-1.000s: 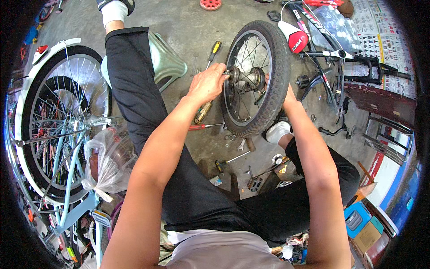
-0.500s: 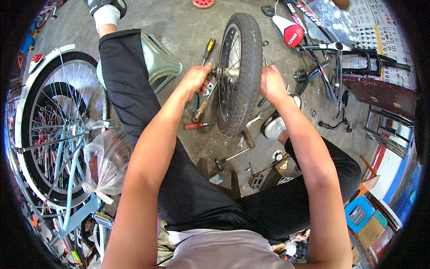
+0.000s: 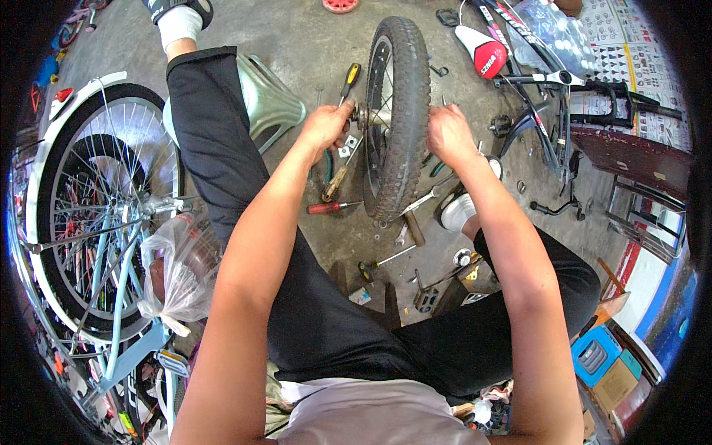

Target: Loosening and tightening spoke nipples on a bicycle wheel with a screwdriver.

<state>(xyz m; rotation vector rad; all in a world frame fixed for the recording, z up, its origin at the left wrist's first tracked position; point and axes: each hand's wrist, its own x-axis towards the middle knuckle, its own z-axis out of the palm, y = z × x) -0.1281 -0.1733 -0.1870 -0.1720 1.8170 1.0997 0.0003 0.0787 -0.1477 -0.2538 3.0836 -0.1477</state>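
Concrete floor (image 3: 297, 37) spreads around the wheel (image 3: 405, 126), which is upright. Fingers of the left hand (image 3: 326, 127) pinch the axle (image 3: 361, 116) at the wheel's left — likely steadying it. The right hand (image 3: 451, 136) curls close by its right side; I cannot tell whether those fingers grasp anything. Lower left of the wheel lies a red-handled screwdriver (image 3: 323, 208), lower right a spanner (image 3: 425, 198) — both apparently placed within reach.

The grey floor (image 3: 297, 44) bears scattered tools. Just beyond the red-handled screwdriver (image 3: 323, 208) lies an amber-handled screwdriver (image 3: 334, 185); beyond and left of it stands a pale green stool (image 3: 274, 93). To its right lie a wrench (image 3: 424, 198) and a wooden handle (image 3: 414, 229); far beyond it, a red disc (image 3: 340, 5).
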